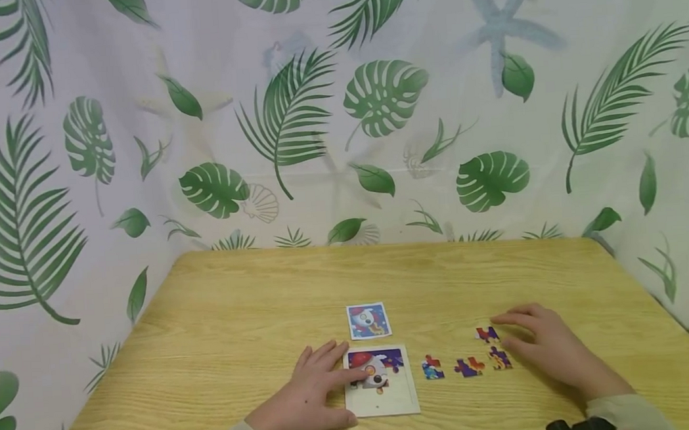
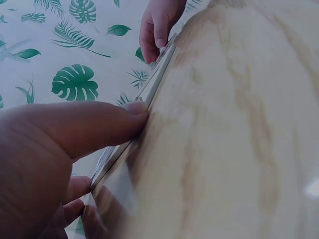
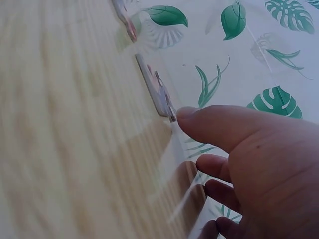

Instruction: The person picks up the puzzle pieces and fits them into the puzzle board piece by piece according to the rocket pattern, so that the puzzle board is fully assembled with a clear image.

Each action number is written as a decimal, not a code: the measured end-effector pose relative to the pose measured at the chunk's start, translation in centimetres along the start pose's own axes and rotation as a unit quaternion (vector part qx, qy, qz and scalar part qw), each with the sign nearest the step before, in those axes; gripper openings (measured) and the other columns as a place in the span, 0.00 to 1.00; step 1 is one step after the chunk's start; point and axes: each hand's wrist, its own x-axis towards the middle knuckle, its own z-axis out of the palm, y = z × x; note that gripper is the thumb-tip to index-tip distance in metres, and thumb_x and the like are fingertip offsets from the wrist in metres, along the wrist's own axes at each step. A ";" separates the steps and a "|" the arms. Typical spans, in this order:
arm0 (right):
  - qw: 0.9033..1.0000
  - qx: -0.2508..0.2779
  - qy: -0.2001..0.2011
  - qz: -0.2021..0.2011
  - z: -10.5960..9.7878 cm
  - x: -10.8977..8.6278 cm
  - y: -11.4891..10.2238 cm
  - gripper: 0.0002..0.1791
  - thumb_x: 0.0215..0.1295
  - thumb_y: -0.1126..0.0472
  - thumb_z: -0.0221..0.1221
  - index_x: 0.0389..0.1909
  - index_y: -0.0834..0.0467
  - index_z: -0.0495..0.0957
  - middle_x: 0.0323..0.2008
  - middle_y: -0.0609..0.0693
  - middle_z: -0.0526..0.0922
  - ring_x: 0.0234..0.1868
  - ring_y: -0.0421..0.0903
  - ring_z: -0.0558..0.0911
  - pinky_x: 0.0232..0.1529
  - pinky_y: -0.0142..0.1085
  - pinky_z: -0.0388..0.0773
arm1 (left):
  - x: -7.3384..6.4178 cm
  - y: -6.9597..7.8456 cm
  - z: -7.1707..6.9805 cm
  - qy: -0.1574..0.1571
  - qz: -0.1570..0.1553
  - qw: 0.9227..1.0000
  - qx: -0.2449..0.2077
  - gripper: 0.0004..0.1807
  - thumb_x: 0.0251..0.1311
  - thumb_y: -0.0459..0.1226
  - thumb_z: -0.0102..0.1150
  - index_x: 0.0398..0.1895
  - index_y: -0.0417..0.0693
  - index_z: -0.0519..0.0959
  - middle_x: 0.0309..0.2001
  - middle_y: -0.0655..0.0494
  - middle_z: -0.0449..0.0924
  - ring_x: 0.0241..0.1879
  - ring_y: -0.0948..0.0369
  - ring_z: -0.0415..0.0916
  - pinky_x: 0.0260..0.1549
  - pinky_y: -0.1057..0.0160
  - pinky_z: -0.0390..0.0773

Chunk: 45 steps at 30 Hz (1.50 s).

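"What are my left fingers doing?"
"Your left hand (image 1: 314, 391) lies spread, gripping nothing, index finger across the part-filled jigsaw tray (image 1: 394, 397); the picture card (image 1: 369, 321) sits just beyond your fingertips."
"And my right?"
"Your right hand (image 1: 546, 344) is loosely bent, fingers parted. The top jigsaw piece (image 1: 487, 334) lies just beside your index fingertip; I cannot tell whether they touch. Three other jigsaw pieces (image 1: 469, 366) lie left of your thumb."

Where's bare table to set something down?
Bare: table left of the left hand, and the far strip between picture card and leaf-print curtain. Crowded: from the puzzle board across four loose pieces to the right hand.
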 end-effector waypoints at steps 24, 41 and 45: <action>0.998 -0.057 0.005 0.001 0.3 0.3 -0.4 0.15 0.67 0.49 0.66 0.51 0.50 0.87 0.57 0.61 0.77 0.58 0.66 0.74 0.57 0.66 0.67 | -0.1 0.2 0.0 0.015 0.018 1.000 0.009 0.35 0.56 0.53 0.67 0.71 0.77 0.72 0.80 0.50 0.51 0.79 0.47 0.42 0.71 0.33 0.37; 0.999 -0.045 0.021 0.007 0.5 0.3 -0.2 0.12 0.64 0.50 0.68 0.44 0.52 0.85 0.52 0.56 0.80 0.56 0.64 0.76 0.57 0.63 0.69 | -0.2 0.2 0.0 0.013 0.017 1.000 0.012 0.36 0.58 0.54 0.66 0.72 0.78 0.70 0.80 0.50 0.50 0.79 0.47 0.41 0.71 0.34 0.36; 0.999 -0.041 0.029 0.007 0.5 0.3 -0.4 0.12 0.63 0.50 0.69 0.43 0.52 0.85 0.51 0.56 0.80 0.56 0.63 0.76 0.57 0.63 0.69 | -0.2 0.2 -0.1 0.006 0.012 1.000 0.006 0.35 0.58 0.54 0.65 0.72 0.79 0.69 0.80 0.52 0.49 0.79 0.48 0.40 0.71 0.35 0.34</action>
